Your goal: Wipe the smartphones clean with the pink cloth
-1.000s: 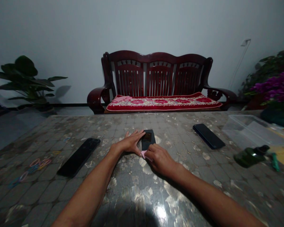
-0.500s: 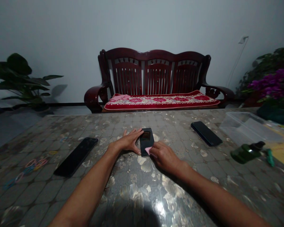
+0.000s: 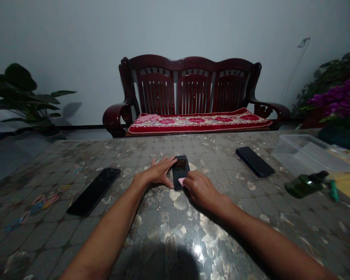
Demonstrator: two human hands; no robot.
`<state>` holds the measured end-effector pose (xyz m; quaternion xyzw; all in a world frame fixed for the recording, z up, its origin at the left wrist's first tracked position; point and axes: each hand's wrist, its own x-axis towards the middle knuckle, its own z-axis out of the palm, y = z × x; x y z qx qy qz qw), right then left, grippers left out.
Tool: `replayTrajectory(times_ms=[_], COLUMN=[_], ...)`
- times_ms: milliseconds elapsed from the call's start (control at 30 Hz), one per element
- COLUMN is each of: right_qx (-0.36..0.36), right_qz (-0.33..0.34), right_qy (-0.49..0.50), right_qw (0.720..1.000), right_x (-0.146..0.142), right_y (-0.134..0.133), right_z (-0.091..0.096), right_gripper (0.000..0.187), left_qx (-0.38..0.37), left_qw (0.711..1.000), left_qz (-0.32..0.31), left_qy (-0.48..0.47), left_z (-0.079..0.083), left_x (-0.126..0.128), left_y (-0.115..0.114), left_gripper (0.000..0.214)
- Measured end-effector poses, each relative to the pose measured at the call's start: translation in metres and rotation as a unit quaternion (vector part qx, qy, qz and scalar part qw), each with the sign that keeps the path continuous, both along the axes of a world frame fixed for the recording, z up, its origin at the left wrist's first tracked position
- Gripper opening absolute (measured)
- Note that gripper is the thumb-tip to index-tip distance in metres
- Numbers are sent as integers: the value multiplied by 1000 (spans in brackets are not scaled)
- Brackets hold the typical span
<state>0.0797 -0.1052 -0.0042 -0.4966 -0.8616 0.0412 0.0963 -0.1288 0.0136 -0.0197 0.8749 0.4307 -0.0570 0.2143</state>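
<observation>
A small flat dark device (image 3: 177, 175), phone-like with a brownish window in its upper part, lies on the table in front of me. My left hand (image 3: 161, 171) rests at its left side with thumb and fingers spread, the fingertips touching its upper left edge and the thumb near its lower left corner. Closed fingers of my right hand (image 3: 198, 187) pinch a pink cloth (image 3: 181, 181), pressed against the lower part of the device. Most of the cloth is hidden inside the hand.
Black phones lie left (image 3: 95, 191) and right (image 3: 254, 161). Coloured hair ties (image 3: 43, 201) are scattered at far left. A green bottle (image 3: 301, 187), a green object (image 3: 333, 190) and a clear plastic box (image 3: 306, 155) stand right. Beyond the table is a wooden bench (image 3: 192, 66).
My right hand and the pink cloth have shifted very slightly over the device's lower part. My left hand keeps its place beside it. The whole view has tilted a little.
</observation>
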Motion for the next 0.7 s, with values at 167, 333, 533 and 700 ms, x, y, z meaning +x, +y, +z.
replayTrajectory(times_ms=[167,333,533,700], right_qx=[0,-17,-10,-24], right_qz=[34,-31,-65,-31], right_qy=[2,-13,-17,-12], right_qw=[999,999,998,999], right_x=[0,25,17,2], right_y=[1,1,16,18], right_z=[-2,1,1,5], right_gripper=[18,21,26,25], left_qx=[9,3,7,7], left_qw=[1000,1000,1000,1000], left_qz=[0,7,8,5], left_qy=[4,7,6,-6], left_z=[1,5,1,-3], left_x=[1,1,2,1], left_y=[-1,-3,-1,1], left_gripper=[130,127,128,129])
